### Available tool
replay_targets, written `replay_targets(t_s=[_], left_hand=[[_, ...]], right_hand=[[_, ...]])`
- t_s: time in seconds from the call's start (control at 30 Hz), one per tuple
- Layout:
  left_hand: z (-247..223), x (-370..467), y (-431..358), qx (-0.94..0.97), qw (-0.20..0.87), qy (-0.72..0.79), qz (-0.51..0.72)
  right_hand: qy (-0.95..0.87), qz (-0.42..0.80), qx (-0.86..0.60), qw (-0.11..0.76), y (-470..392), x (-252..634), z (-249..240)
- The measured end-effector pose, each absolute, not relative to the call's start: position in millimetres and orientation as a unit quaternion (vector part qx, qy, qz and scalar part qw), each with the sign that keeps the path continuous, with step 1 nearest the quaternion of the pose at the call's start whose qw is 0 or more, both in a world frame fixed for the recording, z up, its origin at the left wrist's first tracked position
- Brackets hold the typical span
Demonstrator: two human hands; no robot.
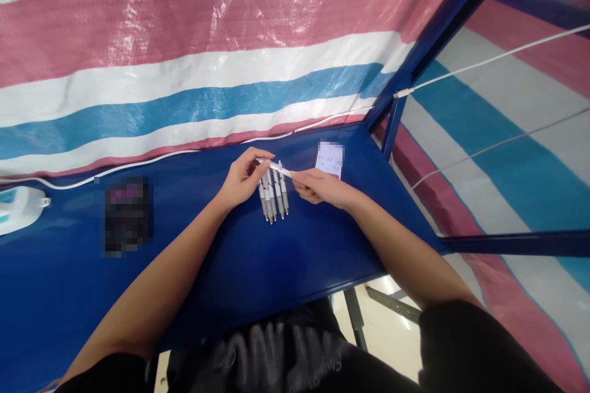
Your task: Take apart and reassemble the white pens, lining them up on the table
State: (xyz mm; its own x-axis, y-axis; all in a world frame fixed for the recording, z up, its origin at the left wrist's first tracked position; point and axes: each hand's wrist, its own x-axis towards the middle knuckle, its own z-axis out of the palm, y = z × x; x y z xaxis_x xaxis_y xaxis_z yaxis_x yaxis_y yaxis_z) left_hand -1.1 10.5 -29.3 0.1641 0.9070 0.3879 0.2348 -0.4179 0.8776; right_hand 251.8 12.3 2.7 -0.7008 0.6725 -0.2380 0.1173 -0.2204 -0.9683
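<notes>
A white pen [281,168] is held level between both my hands, above the blue table. My left hand [244,177] pinches its left end between thumb and fingers. The other end is gripped by my right hand [321,186], whose fingers are curled. Just below the held pen, several white and grey pens [271,201] lie side by side on the table, tips toward me. Their upper ends are partly hidden by my left hand and the held pen.
Beyond my right hand lies a white card or paper [330,158], partly blurred. A dark pixelated item [128,215] is to the left, with a white and teal object [21,209] at the far left. A white cable [101,173] runs along the blue table's [286,264] back edge, by the striped sheet [193,107].
</notes>
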Motion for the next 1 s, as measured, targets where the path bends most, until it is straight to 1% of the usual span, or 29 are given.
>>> replay_targets(t_s=[0.07, 0.13, 0.2, 0.27, 0.33, 0.37, 0.43, 0.5, 0.57, 0.7, 0.8, 0.87, 1.0], left_hand=[[-27.9, -1.6, 10.5, 0.685, 0.363, 0.407, 0.483], [-23.8, -3.8, 10.7, 0.692, 0.377, 0.396, 0.472], [-17.7, -6.4, 10.4, 0.714, 0.354, 0.389, 0.461], [-11.7, -7.8, 9.1, 0.744, 0.300, 0.384, 0.457], [-7.8, -6.9, 6.8, 0.771, 0.252, 0.381, 0.445], [-7.1, -5.8, 5.7, 0.781, 0.243, 0.380, 0.432], [-7.7, -3.7, 4.2, 0.790, 0.258, 0.385, 0.402], [-10.0, -3.1, 4.7, 0.778, 0.289, 0.402, 0.387], [-13.2, -4.4, 7.0, 0.753, 0.304, 0.426, 0.399], [-20.6, -7.7, 12.6, 0.713, 0.311, 0.455, 0.435], [-25.4, -6.7, 15.2, 0.684, 0.321, 0.465, 0.461], [-27.0, -5.5, 16.3, 0.671, 0.324, 0.467, 0.477], [-26.3, -6.7, 18.9, 0.652, 0.343, 0.461, 0.494]], right_hand=[[-0.539, 0.773, -0.288, 0.169, 15.0, 255.1, 5.7], [-0.510, 0.807, -0.258, 0.151, 15.7, 257.9, 10.1], [-0.494, 0.824, -0.243, 0.130, 15.6, 260.8, 13.8], [-0.501, 0.826, -0.236, 0.105, 15.6, 264.6, 16.9], [-0.554, 0.789, -0.250, 0.086, 15.5, 269.5, 20.9], [-0.605, 0.746, -0.266, 0.080, 15.1, 272.1, 23.7], [-0.726, 0.607, -0.312, 0.087, 13.6, 276.0, 30.5], [-0.809, 0.454, -0.354, 0.120, 11.7, 277.5, 36.7], [-0.826, 0.376, -0.386, 0.168, 10.9, 277.2, 39.5], [-0.806, 0.350, -0.405, 0.253, 14.9, 277.5, 34.5], [-0.792, 0.338, -0.413, 0.295, 19.7, 280.0, 28.9], [-0.781, 0.345, -0.428, 0.297, 22.0, 281.1, 26.6], [-0.778, 0.373, -0.437, 0.254, 22.5, 278.5, 24.0]])
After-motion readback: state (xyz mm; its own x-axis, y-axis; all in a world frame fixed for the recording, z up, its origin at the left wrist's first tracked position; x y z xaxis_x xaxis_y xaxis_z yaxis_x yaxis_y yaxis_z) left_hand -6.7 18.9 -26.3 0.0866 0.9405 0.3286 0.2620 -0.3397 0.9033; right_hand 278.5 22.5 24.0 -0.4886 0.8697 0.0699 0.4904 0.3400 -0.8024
